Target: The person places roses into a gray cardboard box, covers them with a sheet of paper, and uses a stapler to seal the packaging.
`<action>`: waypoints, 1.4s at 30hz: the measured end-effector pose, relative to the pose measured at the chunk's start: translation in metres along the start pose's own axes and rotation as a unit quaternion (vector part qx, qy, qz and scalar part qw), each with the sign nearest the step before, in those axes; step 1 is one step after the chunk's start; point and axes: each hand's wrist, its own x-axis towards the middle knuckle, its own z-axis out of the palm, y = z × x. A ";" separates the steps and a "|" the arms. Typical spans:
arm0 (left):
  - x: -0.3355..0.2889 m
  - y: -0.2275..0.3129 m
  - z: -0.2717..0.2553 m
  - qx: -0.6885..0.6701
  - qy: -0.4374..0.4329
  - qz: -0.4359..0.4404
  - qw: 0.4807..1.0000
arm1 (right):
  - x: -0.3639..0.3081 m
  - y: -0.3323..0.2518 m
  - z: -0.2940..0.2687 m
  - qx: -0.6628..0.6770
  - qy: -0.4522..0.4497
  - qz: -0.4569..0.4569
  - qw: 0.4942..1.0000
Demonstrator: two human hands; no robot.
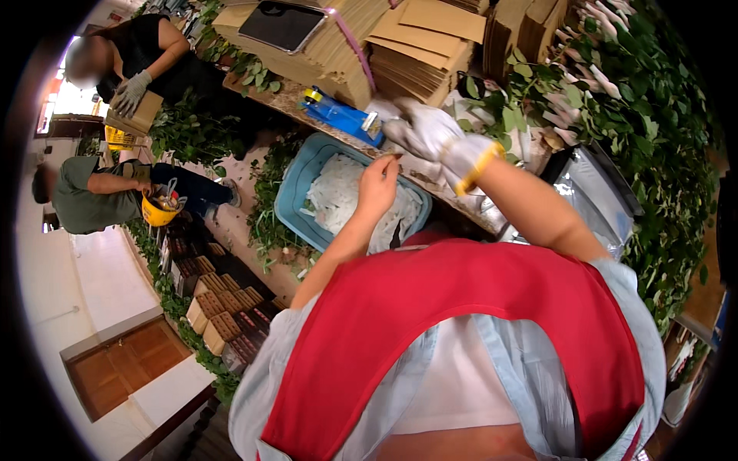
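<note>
My bare left hand [378,186] is closed in a pinch above a blue plastic tub [290,201]. A small dark bit shows at its fingertips, too small to name. In the tub lies a heap of white scraps [332,183]. My right hand [430,137] wears a whitish work glove with a yellow cuff. It is just right of a blue tape dispenser [338,117] on the bench edge. Motion smears the gloved fingers, so their grip and anything in them cannot be made out.
Stacked cardboard pieces [419,46] and a dark flat device [282,25] stand at the bench's back. Leafy stems with pale wrapped ends [603,84] pile up at right. Two people work at left, one holding a yellow bucket [157,213]. Boxes [223,307] line the floor.
</note>
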 end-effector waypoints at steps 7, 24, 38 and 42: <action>0.053 -0.032 -0.010 -0.323 -0.125 -0.067 0.936 | 0.050 0.007 0.033 0.136 -0.172 -0.002 0.976; 0.020 0.125 0.065 -0.234 -0.173 0.016 0.957 | -0.124 -0.012 -0.155 -0.158 -0.143 0.155 0.965; 0.052 0.178 0.223 -0.035 -0.159 0.165 0.973 | -0.225 0.023 -0.293 -0.374 -0.192 0.226 0.879; 0.083 0.162 0.218 -0.108 0.000 0.162 0.981 | -0.227 0.037 -0.271 -0.171 0.057 0.024 0.983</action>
